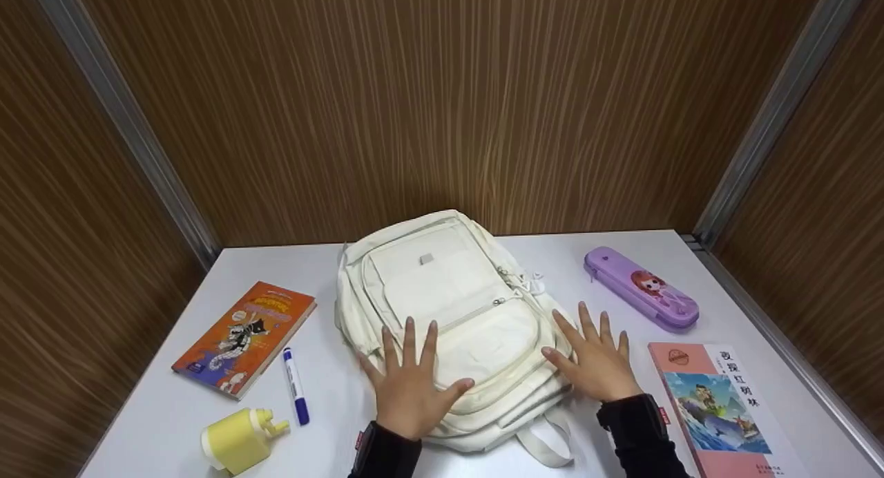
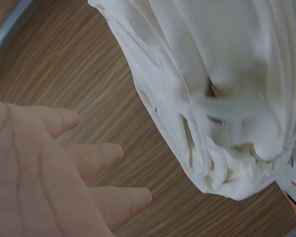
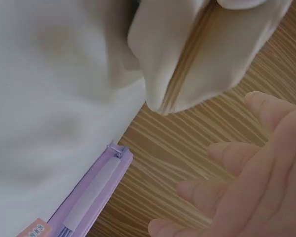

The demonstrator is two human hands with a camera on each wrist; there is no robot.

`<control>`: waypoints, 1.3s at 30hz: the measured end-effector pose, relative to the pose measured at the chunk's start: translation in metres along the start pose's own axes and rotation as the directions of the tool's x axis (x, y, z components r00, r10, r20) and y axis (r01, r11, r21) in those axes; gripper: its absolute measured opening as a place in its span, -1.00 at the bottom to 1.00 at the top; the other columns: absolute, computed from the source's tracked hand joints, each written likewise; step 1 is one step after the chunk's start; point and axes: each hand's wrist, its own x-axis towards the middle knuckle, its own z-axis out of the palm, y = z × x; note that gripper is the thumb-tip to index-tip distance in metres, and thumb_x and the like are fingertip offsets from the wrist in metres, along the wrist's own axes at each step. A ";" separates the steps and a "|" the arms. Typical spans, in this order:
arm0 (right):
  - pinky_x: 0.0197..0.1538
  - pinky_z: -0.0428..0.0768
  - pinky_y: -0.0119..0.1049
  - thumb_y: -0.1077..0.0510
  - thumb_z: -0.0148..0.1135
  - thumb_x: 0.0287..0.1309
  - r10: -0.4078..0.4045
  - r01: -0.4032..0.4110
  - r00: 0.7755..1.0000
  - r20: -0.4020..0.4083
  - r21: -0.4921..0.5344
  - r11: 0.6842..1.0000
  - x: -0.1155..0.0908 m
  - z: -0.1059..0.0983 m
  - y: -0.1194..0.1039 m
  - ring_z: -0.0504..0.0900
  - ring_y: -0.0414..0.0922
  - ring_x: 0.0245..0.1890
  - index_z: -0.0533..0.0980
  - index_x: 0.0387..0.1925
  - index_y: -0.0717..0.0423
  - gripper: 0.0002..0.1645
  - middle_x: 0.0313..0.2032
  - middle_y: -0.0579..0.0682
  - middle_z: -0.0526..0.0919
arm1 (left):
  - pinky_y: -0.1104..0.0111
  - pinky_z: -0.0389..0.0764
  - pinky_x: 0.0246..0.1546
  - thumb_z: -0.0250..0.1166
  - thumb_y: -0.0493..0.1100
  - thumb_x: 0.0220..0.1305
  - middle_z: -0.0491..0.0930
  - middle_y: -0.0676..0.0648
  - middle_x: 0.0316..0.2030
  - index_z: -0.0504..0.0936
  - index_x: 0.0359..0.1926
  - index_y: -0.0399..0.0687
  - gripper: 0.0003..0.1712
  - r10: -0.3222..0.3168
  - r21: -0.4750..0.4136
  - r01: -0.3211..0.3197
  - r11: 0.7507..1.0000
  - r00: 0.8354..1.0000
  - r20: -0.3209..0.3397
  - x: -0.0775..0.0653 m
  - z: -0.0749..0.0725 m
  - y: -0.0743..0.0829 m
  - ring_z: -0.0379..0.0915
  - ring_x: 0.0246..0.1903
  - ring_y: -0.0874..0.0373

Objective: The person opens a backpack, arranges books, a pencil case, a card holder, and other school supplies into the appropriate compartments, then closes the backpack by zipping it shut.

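Observation:
A cream-white backpack point(image 1: 442, 271) lies tilted on the white table, its front pockets and zips facing up. Fingers spread and straight, my left hand point(image 1: 411, 392) overlaps its lower left part in the head view. The right hand point(image 1: 597, 364), just as widely spread, is at the bag's lower right side. Neither hand holds anything. In the left wrist view, the left palm point(image 2: 34, 173) is apart from the pale cloth of the backpack point(image 2: 227, 98). The right wrist view shows the right hand's fingers point(image 3: 232, 158) below a zipped part of the backpack point(image 3: 202, 59).
To the left lie an orange book point(image 1: 245, 340), a blue-and-white marker point(image 1: 295, 387) and a yellow bottle-like item point(image 1: 240, 442) with a spout. A purple pencil case point(image 1: 642, 288) and a pink-and-white book point(image 1: 722, 409) lie at the right. Wood-patterned panels point(image 1: 442, 105) surround the table point(image 1: 324, 298).

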 end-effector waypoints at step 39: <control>0.38 0.26 0.21 -0.07 -0.03 0.39 -0.191 0.201 0.975 0.114 -0.074 0.977 -0.011 0.013 0.006 0.13 0.34 0.44 0.33 0.33 0.31 -0.32 0.40 0.34 0.25 | -0.46 -0.05 0.28 0.11 0.54 0.04 0.11 -0.10 0.51 0.18 0.49 0.24 0.04 0.217 -0.020 -0.218 0.976 0.948 0.235 -0.028 0.030 0.012 -0.09 0.49 -0.28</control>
